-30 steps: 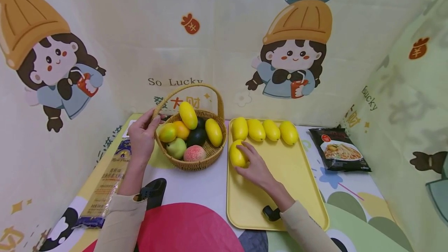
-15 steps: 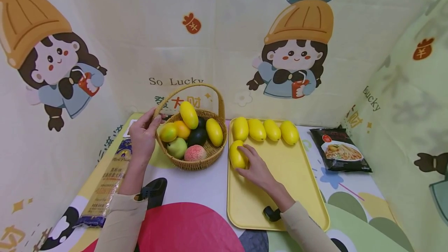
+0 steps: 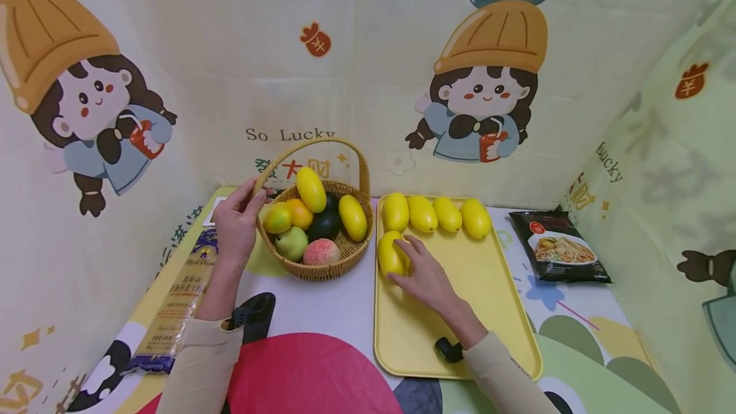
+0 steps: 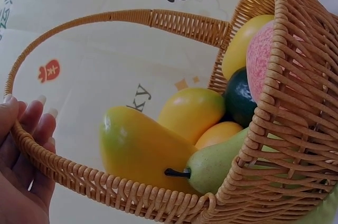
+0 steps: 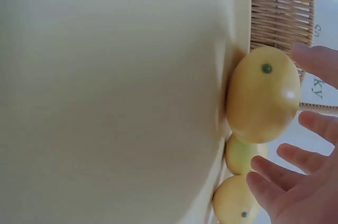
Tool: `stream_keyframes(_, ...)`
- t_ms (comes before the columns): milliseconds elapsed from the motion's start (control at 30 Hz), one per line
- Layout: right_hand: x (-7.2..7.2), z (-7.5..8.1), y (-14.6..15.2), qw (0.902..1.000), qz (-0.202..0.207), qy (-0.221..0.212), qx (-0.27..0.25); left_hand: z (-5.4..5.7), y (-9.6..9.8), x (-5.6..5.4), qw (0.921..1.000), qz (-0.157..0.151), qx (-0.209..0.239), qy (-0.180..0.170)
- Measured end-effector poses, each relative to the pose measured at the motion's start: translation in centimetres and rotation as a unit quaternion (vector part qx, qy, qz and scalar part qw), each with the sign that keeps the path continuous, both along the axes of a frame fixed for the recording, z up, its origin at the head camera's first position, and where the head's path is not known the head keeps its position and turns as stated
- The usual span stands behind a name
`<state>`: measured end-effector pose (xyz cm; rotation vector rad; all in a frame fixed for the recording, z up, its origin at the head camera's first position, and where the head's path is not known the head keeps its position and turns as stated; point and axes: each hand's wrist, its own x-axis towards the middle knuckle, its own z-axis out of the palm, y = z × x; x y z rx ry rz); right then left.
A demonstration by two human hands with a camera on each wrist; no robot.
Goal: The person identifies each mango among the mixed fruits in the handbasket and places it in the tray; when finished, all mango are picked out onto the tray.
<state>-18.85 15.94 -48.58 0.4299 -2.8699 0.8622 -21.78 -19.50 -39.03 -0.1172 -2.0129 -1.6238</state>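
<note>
My left hand [image 3: 237, 217] holds the left side of the handle of a wicker basket [image 3: 328, 271], its thumb and fingers on either side of it in the left wrist view. Inside the basket lie yellow mangoes [image 4: 145, 147], an orange [image 3: 300, 213], a dark green avocado [image 3: 324, 225], a green pear [image 3: 292, 245] and a pink peach [image 3: 321, 252]. My right hand [image 3: 425, 276] hovers with spread fingers beside a yellow mango [image 5: 263, 97] at the left rim of a yellow tray [image 3: 454, 312]. In the right wrist view gaps show between fingertips and mango.
Several more mangoes [image 3: 446, 214] form a row along the tray's back edge. A long pasta packet [image 3: 175, 305] lies on the left under my forearm. Right of the tray is a black noodle packet [image 3: 560, 246]. Printed cloth walls [image 3: 385, 82] enclose the table.
My right fingers have loosened and drawn slightly away from the mango, which stays at the tray's left rim. The left hand and basket have not moved.
</note>
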Motion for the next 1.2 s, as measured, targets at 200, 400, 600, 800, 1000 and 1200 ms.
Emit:
stream_keyframes(200,-0.5,1.0,0.0,0.9999,-0.002,0.009,-0.011,0.0,0.0,0.1,1.0000,-0.002,0.003,0.000)
stream_keyframes(400,-1.8,2.2,-1.0,0.9986,0.016,0.020,-0.046,0.1,0.0,0.1,1.0000,-0.002,-0.001,-0.001)
stream_keyframes(600,-4.1,3.3,-2.8,0.9975,0.047,0.031,-0.043,0.1,-0.1,0.2,1.0000,-0.003,0.004,-0.003)
stream_keyframes(800,-6.3,4.2,-5.0,0.9959,0.077,0.041,-0.023,0.1,0.0,0.1,0.9998,-0.014,0.012,-0.001)
stream_keyframes(1000,-7.8,4.7,-7.7,0.9951,0.095,0.028,-0.005,0.1,-0.4,0.1,0.9999,-0.008,0.007,0.005)
stream_keyframes(1200,-9.0,4.9,-9.1,0.9969,0.073,-0.027,0.007,0.0,-0.3,-0.2,0.9997,-0.017,0.012,0.010)
